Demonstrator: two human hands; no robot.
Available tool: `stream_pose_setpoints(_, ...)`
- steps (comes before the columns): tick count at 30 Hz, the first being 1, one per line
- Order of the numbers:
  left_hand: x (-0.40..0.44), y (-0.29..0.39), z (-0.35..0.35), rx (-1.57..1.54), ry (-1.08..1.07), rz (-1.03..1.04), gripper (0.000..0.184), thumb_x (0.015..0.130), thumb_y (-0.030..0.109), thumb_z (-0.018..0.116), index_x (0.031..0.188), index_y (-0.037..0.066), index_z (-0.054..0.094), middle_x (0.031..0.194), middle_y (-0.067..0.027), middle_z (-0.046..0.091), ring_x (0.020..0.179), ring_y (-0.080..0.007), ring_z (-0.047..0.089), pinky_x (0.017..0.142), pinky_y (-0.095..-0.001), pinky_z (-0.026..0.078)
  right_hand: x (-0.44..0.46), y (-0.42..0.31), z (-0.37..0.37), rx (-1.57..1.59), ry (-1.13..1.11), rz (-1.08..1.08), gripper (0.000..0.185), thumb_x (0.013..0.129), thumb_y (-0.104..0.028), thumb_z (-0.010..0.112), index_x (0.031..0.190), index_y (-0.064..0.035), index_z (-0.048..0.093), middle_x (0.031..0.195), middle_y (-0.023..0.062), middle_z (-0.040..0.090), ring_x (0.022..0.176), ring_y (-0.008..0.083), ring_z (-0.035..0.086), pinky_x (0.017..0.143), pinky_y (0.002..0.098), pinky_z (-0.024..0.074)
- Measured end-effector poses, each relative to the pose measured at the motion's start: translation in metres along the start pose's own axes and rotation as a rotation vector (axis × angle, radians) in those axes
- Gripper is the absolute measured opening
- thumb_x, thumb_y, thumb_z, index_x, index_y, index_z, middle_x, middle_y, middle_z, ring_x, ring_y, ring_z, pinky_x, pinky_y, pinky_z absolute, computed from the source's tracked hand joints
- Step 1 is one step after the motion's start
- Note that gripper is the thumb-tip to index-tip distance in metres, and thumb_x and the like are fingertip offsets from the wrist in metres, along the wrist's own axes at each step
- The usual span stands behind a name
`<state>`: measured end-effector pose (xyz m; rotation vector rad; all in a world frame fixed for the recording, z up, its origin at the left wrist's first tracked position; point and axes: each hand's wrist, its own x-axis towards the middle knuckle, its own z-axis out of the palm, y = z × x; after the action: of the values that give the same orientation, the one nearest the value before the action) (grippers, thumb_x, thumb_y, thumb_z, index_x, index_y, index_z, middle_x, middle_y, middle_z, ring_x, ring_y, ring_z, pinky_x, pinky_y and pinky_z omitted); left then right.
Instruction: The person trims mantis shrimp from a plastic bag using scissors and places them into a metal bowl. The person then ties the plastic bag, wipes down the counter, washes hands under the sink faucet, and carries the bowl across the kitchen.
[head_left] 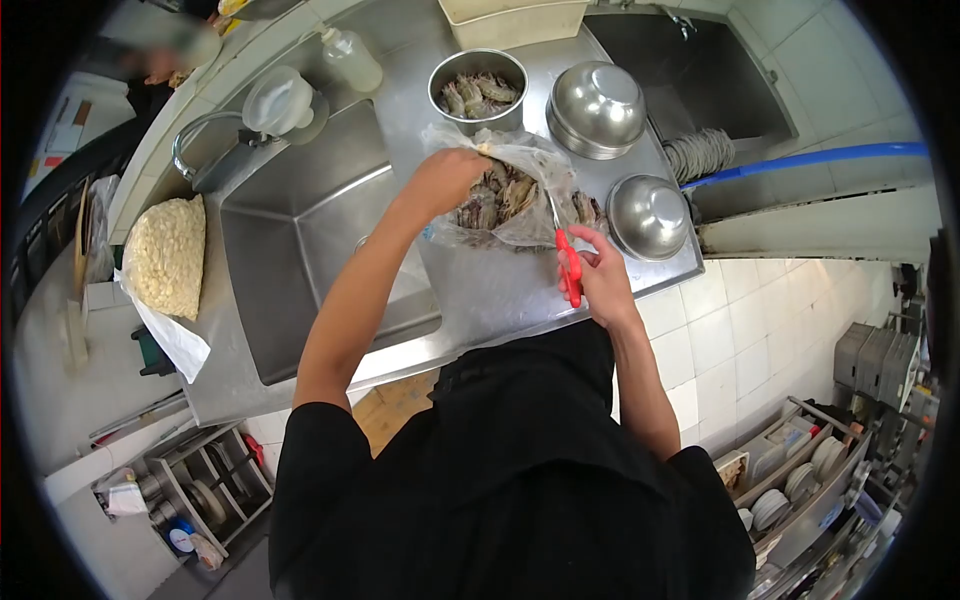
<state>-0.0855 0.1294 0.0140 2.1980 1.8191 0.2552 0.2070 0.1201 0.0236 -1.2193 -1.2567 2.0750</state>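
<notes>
Where the clear bag (545, 160) is spread out on the metal tabletop (480, 285), a heap of gray-brown shrimp (505, 203) is held inside it, near the middle of the tabletop. The top edge of the bag is pinched by the left hand (448, 180), with its fingers closed on it, perhaps so that the shrimp can be seen and reached. One pair of red-handled scissors (572, 268) is gripped by the right hand (603, 285), with its fingers wrapped around the handles. The blades are pointed at the bag, but they are too thin in this view for it to be told whether they are apart or together.

Just beside the bag, a small bunch of shrimp (588, 208) can be seen. More shrimp are held in one round metal pot (478, 127), set close by, likely so they can be reached with ease. The shrimp are too piled up to be counted. Two metal bowl shapes, a far one (600, 100) and a near one (650, 215), are set upside down.

Farther out, one white tub (515, 28), one squeeze bottle (352, 62) and one bag of pale bits (166, 258) are seen. Two sinks, a wide one (265, 240) and a dark one (700, 75), are set on either side.
</notes>
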Motion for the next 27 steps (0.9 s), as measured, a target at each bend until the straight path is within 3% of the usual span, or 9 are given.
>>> stream_pose_setpoints(2,-0.008,0.004,0.004,0.053,-0.086,-0.068,0.047,0.073,-0.007,0.055,0.116,0.01,0.065,0.113,-0.0152,0.066,0.103,-0.0345,0.061,0.088,-0.0445,0.048,0.006,0.002,-0.003,0.065,0.031,0.022,0.043,0.09,-0.009,0.065,0.129,0.0001,0.048,0.074,0.0069,0.059,0.055,0.0133,0.058,0.046,0.0274,0.0458)
stream_pose_setpoints(5,-0.005,0.013,0.024,0.049,0.065,0.103,0.048,0.072,-0.006,0.058,0.116,0.014,0.065,0.117,-0.0056,0.064,0.108,-0.0269,0.058,0.089,-0.0411,0.047,0.015,0.002,-0.011,-0.035,0.034,0.017,0.04,0.089,-0.01,0.066,0.125,0.0006,0.052,0.073,0.0064,0.058,0.054,0.0131,0.058,0.045,0.0272,0.0454)
stream_pose_setpoints(7,0.004,0.024,0.026,0.096,0.144,0.211,0.042,0.076,0.001,0.058,0.112,0.02,0.068,0.119,0.0058,0.063,0.113,-0.0184,0.054,0.09,-0.0394,0.044,0.02,0.006,-0.016,-0.048,0.044,-0.001,0.039,0.089,-0.01,0.067,0.124,0.0004,0.053,0.072,0.0062,0.058,0.053,0.013,0.058,0.044,0.0272,0.0453)
stream_pose_setpoints(8,0.01,0.027,0.025,0.119,0.057,0.195,0.044,0.077,0.002,0.058,0.114,0.024,0.068,0.122,0.0102,0.061,0.115,-0.0152,0.05,0.091,-0.0385,0.042,0.021,0.007,-0.019,-0.061,0.058,-0.02,0.038,0.089,-0.01,0.067,0.123,0.0003,0.055,0.071,0.0059,0.058,0.052,0.013,0.058,0.044,0.0272,0.0453)
stream_pose_setpoints(15,0.035,0.017,0.034,0.409,0.0,0.3,0.036,0.073,0.008,0.067,0.106,0.019,0.065,0.112,0.0058,0.06,0.111,-0.0173,0.05,0.088,-0.0364,0.04,0.002,0.006,-0.011,-0.39,0.062,-0.022,0.032,0.089,-0.005,0.06,0.121,-0.002,0.057,0.07,0.0064,0.061,0.052,0.0122,0.058,0.045,0.028,0.0455)
stream_pose_setpoints(20,-0.02,0.021,0.011,0.355,-0.06,0.247,0.033,0.069,0.017,0.074,0.1,0.017,0.063,0.098,-0.0001,0.061,0.105,-0.02,0.055,0.087,-0.0396,0.04,-0.03,0.002,-0.01,-0.699,-0.005,-0.158,0.037,0.084,-0.01,0.062,0.12,-0.0029,0.059,0.079,0.0163,0.066,0.07,0.0218,0.066,0.068,0.0341,0.0509)
stream_pose_setpoints(22,-0.04,0.034,-0.009,0.221,-0.295,-0.024,0.032,0.072,0.015,0.074,0.101,0.012,0.061,0.092,-0.0052,0.065,0.096,-0.0268,0.06,0.083,-0.0425,0.044,-0.041,-0.002,-0.013,-0.681,-0.048,-0.202,0.038,0.083,-0.01,0.063,0.12,-0.0036,0.059,0.08,0.0163,0.066,0.073,0.0221,0.066,0.069,0.0337,0.0511)
stream_pose_setpoints(23,-0.048,0.034,-0.01,0.224,-0.295,-0.03,0.032,0.072,0.015,0.074,0.101,0.012,0.061,0.092,-0.0052,0.065,0.096,-0.0268,0.06,0.083,-0.0425,0.044,-0.044,-0.006,-0.015,-0.67,-0.098,-0.25,0.039,0.082,-0.009,0.064,0.12,-0.0043,0.06,0.08,0.0162,0.066,0.076,0.0224,0.066,0.07,0.0334,0.0512)
stream_pose_setpoints(27,-0.077,0.04,-0.023,-0.404,-0.15,-0.346,0.034,0.079,0.01,0.072,0.11,0.008,0.058,0.092,-0.0092,0.066,0.09,-0.0214,0.062,0.074,-0.0365,0.048,-0.039,-0.023,-0.019,-0.509,-0.135,-0.242,0.043,0.079,-0.005,0.066,0.121,-0.0043,0.06,0.081,0.0126,0.066,0.072,0.0222,0.066,0.066,0.0311,0.0514)
